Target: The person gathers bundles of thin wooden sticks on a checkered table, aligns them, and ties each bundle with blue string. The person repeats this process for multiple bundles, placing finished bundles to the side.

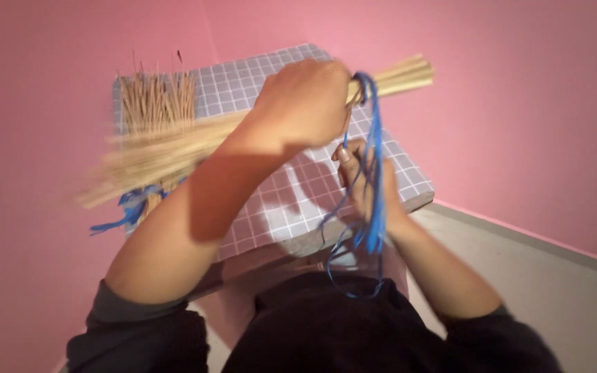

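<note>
My left hand [303,102] is shut around a long bundle of thin straw-coloured sticks [174,145], held crosswise above a small table; the bundle's cut end [409,74] sticks out to the right. Blue plastic cord [373,166] is looped round the bundle beside that hand and hangs down in loose strands. My right hand [364,183] is lower, its fingers closed on the hanging cord. A second bundle of sticks [157,103], tied with blue cord [133,207], lies on the table at the left.
The small table [291,200] has a grey cover with a white grid pattern. Pink walls [519,103] close in on the left and right. A grey floor strip [554,276] runs at the lower right.
</note>
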